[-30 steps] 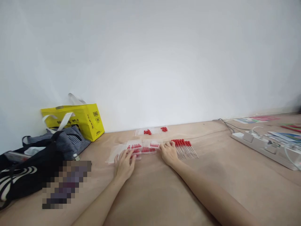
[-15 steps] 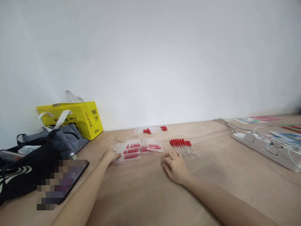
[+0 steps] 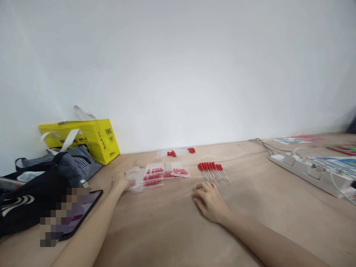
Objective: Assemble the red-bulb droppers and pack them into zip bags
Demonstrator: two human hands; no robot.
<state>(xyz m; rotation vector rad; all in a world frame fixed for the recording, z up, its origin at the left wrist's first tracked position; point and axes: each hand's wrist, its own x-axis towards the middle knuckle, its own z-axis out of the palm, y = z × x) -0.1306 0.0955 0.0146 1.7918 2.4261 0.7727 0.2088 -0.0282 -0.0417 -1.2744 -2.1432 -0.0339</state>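
My left hand (image 3: 121, 182) is at the left edge of several clear plastic bags (image 3: 152, 177) holding red-tipped pieces, its fingers pinched on the leftmost bag (image 3: 134, 179). My right hand (image 3: 209, 200) rests on the table with curled, slightly parted fingers and nothing visible in them. Just beyond it lies a row of clear droppers with red bulbs (image 3: 211, 171), side by side. Near the wall, another clear bag (image 3: 182, 152) shows two clusters of red bulbs.
At the left stand a yellow bag (image 3: 104, 142), a striped bag (image 3: 79, 167) and a black bag (image 3: 33, 200), with a phone (image 3: 83, 211) in front. A white power strip (image 3: 308, 174) with cables and colourful sheets (image 3: 336, 163) occupy the right.
My left hand has moved left, and the leftmost bag has slid out from the pile with it. My right hand stays beside the droppers, shifted slightly toward me. The view has turned a little.
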